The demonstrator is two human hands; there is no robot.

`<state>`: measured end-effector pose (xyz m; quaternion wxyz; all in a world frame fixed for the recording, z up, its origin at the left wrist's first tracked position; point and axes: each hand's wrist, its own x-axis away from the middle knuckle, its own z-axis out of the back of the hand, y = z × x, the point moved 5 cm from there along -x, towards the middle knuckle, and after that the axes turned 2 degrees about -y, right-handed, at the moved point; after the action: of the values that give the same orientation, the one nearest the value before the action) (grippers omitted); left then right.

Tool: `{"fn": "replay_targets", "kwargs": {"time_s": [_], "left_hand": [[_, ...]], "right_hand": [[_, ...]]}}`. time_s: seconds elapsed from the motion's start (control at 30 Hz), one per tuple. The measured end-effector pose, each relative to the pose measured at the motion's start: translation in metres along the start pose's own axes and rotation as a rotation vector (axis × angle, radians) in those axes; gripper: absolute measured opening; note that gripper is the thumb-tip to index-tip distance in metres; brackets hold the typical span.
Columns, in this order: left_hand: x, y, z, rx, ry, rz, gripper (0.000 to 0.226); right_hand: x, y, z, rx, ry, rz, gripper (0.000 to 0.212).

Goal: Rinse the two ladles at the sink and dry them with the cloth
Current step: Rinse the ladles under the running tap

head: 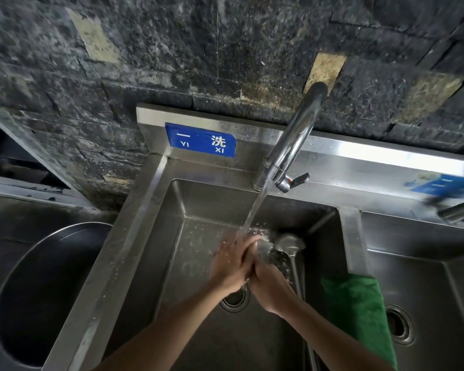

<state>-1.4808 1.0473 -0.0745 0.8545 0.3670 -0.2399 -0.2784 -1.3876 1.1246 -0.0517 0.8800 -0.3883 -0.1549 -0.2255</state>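
Observation:
Both hands meet under the running water in the middle of the left sink basin point(172, 263). My left hand point(231, 266) and my right hand point(268, 287) are pressed together around a shiny metal ladle point(265, 247); only its blurred, wet bowl sticks out past the fingers. A second steel ladle point(289, 243) lies in the basin just right of my hands, bowl at the far end, with its long handle running toward me along the right wall. The green cloth point(359, 311) hangs over the divider between the two basins.
The tap point(292, 145) arches over the basin, and its stream point(255, 207) falls onto my hands. The drain point(235, 299) lies below my wrists. A second basin with its own drain point(399, 328) is on the right, and a large dark metal bowl point(46, 290) on the left.

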Motion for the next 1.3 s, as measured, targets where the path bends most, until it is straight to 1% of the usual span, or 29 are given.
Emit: {"fn": "replay_targets", "kwargs": {"time_s": [0.03, 0.1, 0.13, 0.23, 0.27, 0.33, 0.4, 0.43, 0.47, 0.5, 0.53, 0.57, 0.6, 0.63, 0.67, 0.7, 0.73, 0.77, 0.8, 0.87, 1.0, 1.1, 1.2, 1.27, 1.3], "left_hand": [[-0.001, 0.000, 0.004, 0.038, -0.009, 0.038, 0.050], [-0.009, -0.009, 0.006, 0.021, 0.015, 0.135, 0.053], [-0.009, -0.005, 0.010, 0.000, 0.038, 0.158, 0.052], [-0.013, -0.006, 0.014, 0.039, 0.093, 0.212, 0.046], [-0.013, -0.012, 0.014, 0.064, 0.074, 0.283, 0.047], [-0.011, -0.023, 0.013, 0.121, 0.097, 0.415, 0.053], [-0.009, -0.015, 0.002, 0.171, 0.094, 0.339, 0.058], [-0.009, -0.013, -0.007, 0.196, 0.072, 0.287, 0.055], [-0.005, -0.010, -0.009, 0.280, 0.061, 0.254, 0.049], [0.000, -0.011, -0.009, 0.403, 0.069, 0.279, 0.044], [-0.001, -0.026, -0.010, 0.505, 0.128, 0.370, 0.047], [0.004, -0.038, -0.006, 0.603, 0.201, 0.516, 0.055], [0.014, -0.048, 0.001, 0.681, 0.278, 0.713, 0.062], [0.026, -0.051, 0.005, 0.704, 0.331, 0.873, 0.062], [0.037, -0.046, 0.003, 0.807, 0.298, 0.995, 0.062], [0.043, -0.035, -0.002, 0.990, 0.206, 1.050, 0.063], [0.044, -0.021, -0.005, 1.195, 0.115, 1.036, 0.066], [0.042, -0.013, -0.007, 1.329, 0.064, 0.980, 0.068], [0.038, -0.009, -0.005, 1.384, 0.048, 0.906, 0.068], [0.024, -0.007, 0.005, 1.335, 0.033, 0.791, 0.062], [0.003, 0.000, 0.023, 1.239, -0.017, 0.770, 0.038], [-0.009, 0.008, 0.035, 1.259, 0.015, 0.661, 0.021], [-0.013, 0.017, 0.043, 1.280, 0.060, 0.580, 0.022], [-0.015, 0.023, 0.051, 1.286, 0.074, 0.512, 0.020], [-0.016, 0.024, 0.055, 1.309, 0.087, 0.489, 0.024]], "right_hand": [[0.000, 0.000, -0.002, -0.009, -0.006, -0.010, 0.022], [0.001, 0.000, -0.003, -0.009, 0.014, -0.047, 0.025], [0.001, 0.000, -0.004, -0.018, 0.017, -0.064, 0.027], [-0.003, -0.002, -0.006, -0.044, 0.015, -0.070, 0.030], [-0.003, -0.004, -0.006, -0.025, 0.017, -0.070, 0.030], [-0.004, -0.007, -0.007, -0.001, 0.004, -0.075, 0.025], [-0.007, -0.006, -0.008, -0.006, -0.012, -0.078, 0.021], [-0.010, -0.006, -0.006, -0.014, -0.004, -0.076, 0.025], [-0.013, -0.004, -0.005, -0.017, -0.001, -0.095, 0.027], [-0.015, -0.003, -0.004, -0.032, 0.001, -0.112, 0.025], [-0.019, -0.004, -0.001, -0.042, 0.005, -0.129, 0.026], [-0.023, -0.004, 0.001, -0.058, 0.004, -0.144, 0.028], [-0.027, -0.007, 0.003, -0.088, 0.004, -0.156, 0.030], [-0.031, -0.011, 0.004, -0.128, 0.004, -0.156, 0.032], [-0.037, -0.015, 0.004, -0.163, 0.006, -0.158, 0.032], [-0.041, -0.018, 0.004, -0.178, 0.009, -0.153, 0.033], [-0.045, -0.023, 0.003, -0.178, 0.006, -0.145, 0.034], [-0.048, -0.027, 0.003, -0.180, 0.005, -0.135, 0.035], [-0.051, -0.029, 0.002, -0.191, 0.007, -0.131, 0.036], [-0.053, -0.032, 0.003, -0.222, 0.014, -0.131, 0.035], [-0.047, -0.036, 0.013, -0.227, 0.013, -0.110, 0.033], [-0.033, -0.043, 0.014, -0.385, -0.025, -0.087, 0.035], [-0.019, -0.039, 0.010, -0.594, -0.009, -0.102, 0.042], [-0.010, -0.037, 0.007, -0.645, 0.002, -0.096, 0.044], [-0.005, -0.034, 0.004, -0.639, 0.004, -0.104, 0.042]]}}
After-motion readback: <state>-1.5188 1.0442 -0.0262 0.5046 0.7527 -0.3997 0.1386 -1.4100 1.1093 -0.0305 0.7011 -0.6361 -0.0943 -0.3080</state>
